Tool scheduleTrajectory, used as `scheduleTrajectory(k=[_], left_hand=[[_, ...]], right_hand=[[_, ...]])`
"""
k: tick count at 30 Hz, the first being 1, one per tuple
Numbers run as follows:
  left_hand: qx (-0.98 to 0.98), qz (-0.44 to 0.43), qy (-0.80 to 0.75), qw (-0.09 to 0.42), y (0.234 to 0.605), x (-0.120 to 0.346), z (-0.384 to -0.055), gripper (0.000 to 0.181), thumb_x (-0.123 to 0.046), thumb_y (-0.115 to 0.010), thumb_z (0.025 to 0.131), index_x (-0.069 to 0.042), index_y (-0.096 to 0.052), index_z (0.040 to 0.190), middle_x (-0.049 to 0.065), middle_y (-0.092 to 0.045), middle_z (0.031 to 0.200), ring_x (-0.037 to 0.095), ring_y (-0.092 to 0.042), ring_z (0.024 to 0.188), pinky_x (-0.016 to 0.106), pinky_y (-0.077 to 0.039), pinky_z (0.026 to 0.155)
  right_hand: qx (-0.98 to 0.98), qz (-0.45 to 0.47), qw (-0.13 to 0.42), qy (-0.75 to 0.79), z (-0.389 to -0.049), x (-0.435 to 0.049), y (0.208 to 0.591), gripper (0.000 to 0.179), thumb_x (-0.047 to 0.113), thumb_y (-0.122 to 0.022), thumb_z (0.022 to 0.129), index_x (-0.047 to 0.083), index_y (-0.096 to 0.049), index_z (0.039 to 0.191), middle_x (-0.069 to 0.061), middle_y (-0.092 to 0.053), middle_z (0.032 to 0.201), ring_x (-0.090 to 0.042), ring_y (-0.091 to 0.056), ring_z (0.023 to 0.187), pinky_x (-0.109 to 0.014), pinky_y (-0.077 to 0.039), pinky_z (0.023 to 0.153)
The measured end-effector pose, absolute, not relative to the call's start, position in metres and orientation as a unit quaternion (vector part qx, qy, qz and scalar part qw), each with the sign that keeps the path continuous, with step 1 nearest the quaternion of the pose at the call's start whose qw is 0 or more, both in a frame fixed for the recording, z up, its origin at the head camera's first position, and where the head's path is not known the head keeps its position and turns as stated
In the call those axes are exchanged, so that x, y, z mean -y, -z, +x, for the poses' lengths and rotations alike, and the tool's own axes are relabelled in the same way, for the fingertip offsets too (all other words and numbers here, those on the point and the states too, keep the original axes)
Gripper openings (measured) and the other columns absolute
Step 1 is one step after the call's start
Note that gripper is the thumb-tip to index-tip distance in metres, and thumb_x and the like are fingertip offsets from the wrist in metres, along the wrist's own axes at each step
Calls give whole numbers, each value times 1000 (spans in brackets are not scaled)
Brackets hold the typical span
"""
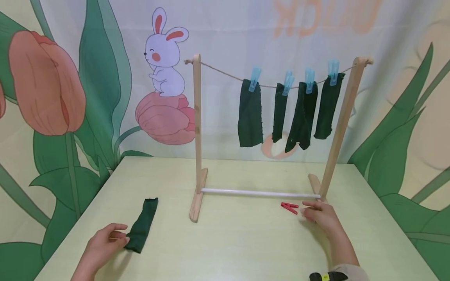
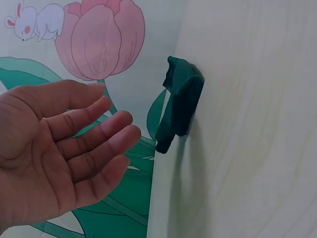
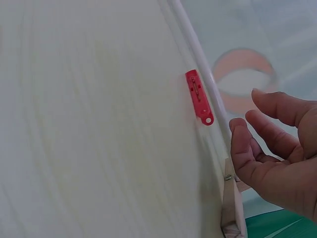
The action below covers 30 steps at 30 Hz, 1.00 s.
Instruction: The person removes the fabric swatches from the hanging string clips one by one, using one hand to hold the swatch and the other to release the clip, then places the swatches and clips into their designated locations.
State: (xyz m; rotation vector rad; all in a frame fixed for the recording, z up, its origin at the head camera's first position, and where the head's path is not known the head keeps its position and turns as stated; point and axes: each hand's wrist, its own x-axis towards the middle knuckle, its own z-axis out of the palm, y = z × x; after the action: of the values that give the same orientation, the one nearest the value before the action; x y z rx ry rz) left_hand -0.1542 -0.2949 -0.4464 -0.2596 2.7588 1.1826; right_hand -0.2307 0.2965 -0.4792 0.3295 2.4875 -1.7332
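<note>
My left hand (image 1: 105,244) is at the near end of a dark green strip of cloth (image 1: 143,224) on the table's left side. In the left wrist view that hand (image 2: 74,141) has its fingers loosely bent and parted from the cloth (image 2: 185,94). On the right, a red clothespin (image 1: 290,207) lies on the table, its handles spread toward my right hand (image 1: 321,218). Thumb and fingers of the right hand are apart just beside the clothespin; the right wrist view shows a gap between the hand (image 3: 277,144) and the clothespin (image 3: 199,97).
A wooden drying rack with a left post (image 1: 197,125), right post (image 1: 341,128) and white lower bar (image 1: 260,192) stands at the back. Along its rope (image 1: 225,73), blue clothespins (image 1: 309,80) hold several dark green cloths (image 1: 250,117). A printed curtain (image 1: 225,23) hangs behind.
</note>
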Motion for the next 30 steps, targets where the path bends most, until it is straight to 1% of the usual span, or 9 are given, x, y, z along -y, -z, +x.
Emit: scheduleTrajectory(k=[5,11,13,16,20,22,26,30], left_hand=[[-905,-94,-412,44,446,288,-154,42,-16,-64,87,6,-52,120,13,-63,99,33,-58,94,45,-47,77],[-901,-92,-424,26,444,281,-154,43,-21,-63,88,4,-52,122,14,-62,103,32,-58,96,43,-47,78],[-897,-93,-432,22,443,278,-154,45,-23,-64,88,3,-52,123,13,-62,104,31,-58,96,41,-48,78],[-892,-93,-443,14,440,274,-155,45,-25,-64,88,2,-52,123,12,-61,104,29,-57,95,36,-48,76],[-888,-91,-451,6,436,266,-155,44,-24,-64,88,1,-53,123,12,-61,106,28,-57,96,30,-47,74],[-887,-91,-453,4,435,263,-155,44,-25,-64,89,0,-53,123,13,-61,106,28,-57,97,29,-48,74],[-882,-91,-463,2,434,255,-159,43,-24,-63,90,-1,-53,124,15,-60,110,29,-56,100,31,-48,77],[-877,-84,-473,-5,432,247,-165,41,-22,-62,90,-2,-52,124,16,-59,113,29,-55,102,33,-49,79]], right_hand=[[-795,91,38,599,-226,-296,471,45,11,-61,90,-10,-48,128,-14,-58,109,-13,-59,87,-25,-50,76],[-776,87,21,624,-220,-292,463,44,12,-63,89,-8,-50,127,-7,-60,103,-10,-59,87,-29,-50,77],[-774,90,17,626,-218,-291,459,42,13,-64,89,-5,-53,125,-6,-60,103,-11,-59,87,-31,-50,78],[-770,91,14,631,-217,-289,454,38,15,-64,89,-1,-57,123,-10,-59,107,-14,-59,91,-32,-49,79],[-768,84,11,635,-214,-286,447,40,18,-65,89,0,-57,123,-14,-59,111,-20,-59,96,-31,-49,79],[-766,82,9,637,-212,-284,443,43,20,-66,88,0,-56,124,-12,-59,111,-19,-59,95,-30,-49,79],[-768,71,0,637,-210,-280,435,47,25,-67,87,0,-55,125,-8,-61,109,-15,-58,94,-29,-48,78],[-764,53,-23,643,-210,-274,431,44,28,-67,86,2,-58,121,-2,-63,105,-13,-59,92,-27,-49,76]])
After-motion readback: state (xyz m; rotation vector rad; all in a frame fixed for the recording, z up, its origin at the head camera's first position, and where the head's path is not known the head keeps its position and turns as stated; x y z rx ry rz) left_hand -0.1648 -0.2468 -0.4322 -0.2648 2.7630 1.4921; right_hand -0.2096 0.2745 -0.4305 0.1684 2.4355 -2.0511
